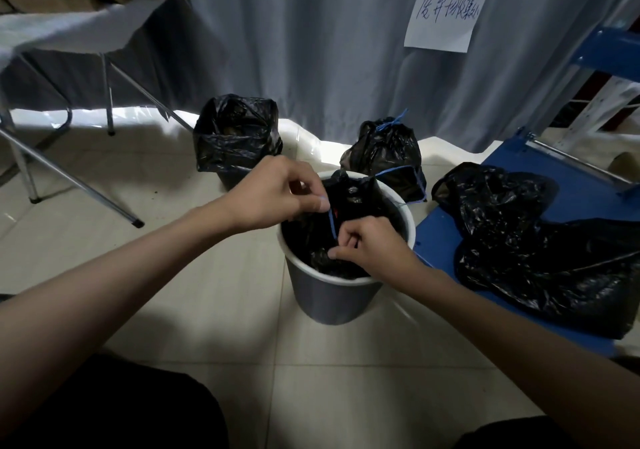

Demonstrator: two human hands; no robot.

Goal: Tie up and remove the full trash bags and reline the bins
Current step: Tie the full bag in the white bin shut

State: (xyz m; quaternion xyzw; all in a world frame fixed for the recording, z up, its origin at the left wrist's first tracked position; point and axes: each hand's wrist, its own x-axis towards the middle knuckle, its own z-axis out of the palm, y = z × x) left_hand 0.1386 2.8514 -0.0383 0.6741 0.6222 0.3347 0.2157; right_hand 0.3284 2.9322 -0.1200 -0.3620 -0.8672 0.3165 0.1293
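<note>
A grey bin [329,301] with a white rim stands on the tiled floor in front of me, holding a black trash bag [360,206]. A blue drawstring [331,221] runs taut between my hands over the bin's mouth. My left hand [273,194] pinches its upper end. My right hand [369,247] pinches its lower end against the gathered bag. Behind, a second bin [237,140] lined with an open black bag holds trash. A tied black bag [384,152] with a blue knot sits at the back right.
Loose black bags [540,240] lie on a blue platform [588,185] to the right. A folding table's metal legs [69,178] stand at the left. A grey curtain [311,43] with a paper note [446,15] hangs behind. My knees show at the bottom.
</note>
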